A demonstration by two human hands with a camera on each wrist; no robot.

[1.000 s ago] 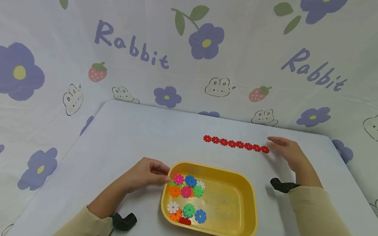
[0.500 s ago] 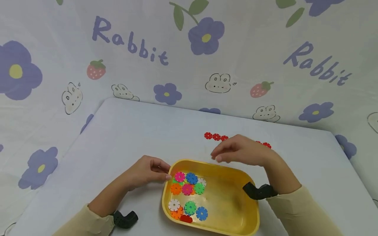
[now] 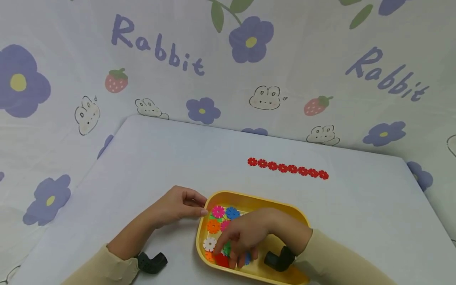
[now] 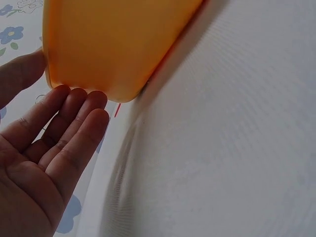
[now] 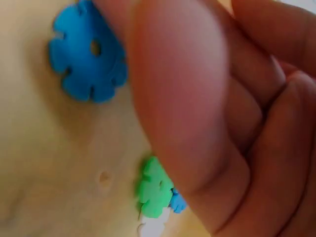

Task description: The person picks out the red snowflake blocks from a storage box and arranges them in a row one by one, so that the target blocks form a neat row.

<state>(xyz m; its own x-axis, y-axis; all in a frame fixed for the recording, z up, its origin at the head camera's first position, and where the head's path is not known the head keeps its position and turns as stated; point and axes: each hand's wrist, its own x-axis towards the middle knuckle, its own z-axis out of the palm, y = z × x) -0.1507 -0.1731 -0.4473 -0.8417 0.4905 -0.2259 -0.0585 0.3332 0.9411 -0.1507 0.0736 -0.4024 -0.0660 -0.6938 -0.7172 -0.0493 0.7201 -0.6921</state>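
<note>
My left hand (image 3: 179, 208) holds the left rim of a yellow plastic tray (image 3: 285, 206), thumb at the rim and fingertips against the outer wall, also seen in the left wrist view. Inside the tray my right hand (image 3: 249, 233) reaches down with bent fingers. Its index finger touches a red snowflake disc (image 3: 221, 261) near the front left wall; whether it pinches the disc is hidden. Around that hand lie a white disc (image 3: 209, 244), an orange disc (image 3: 213, 226), a pink disc (image 3: 218, 211) and a blue disc (image 3: 232, 213). The right wrist view shows the thumb (image 5: 180, 89) beside another blue disc (image 5: 89, 52).
Behind the tray, a straight row of several joined red discs (image 3: 287, 168) lies on the white tabletop (image 3: 171, 158). A fabric backdrop (image 3: 221, 79) with flowers and rabbits stands along the back. Dark wrist-worn pieces (image 3: 152, 263) sit at both wrists.
My right hand has left the right end of the red row, swept left and come down into the tray by the red disc. My left hand has stayed at the rim.
</note>
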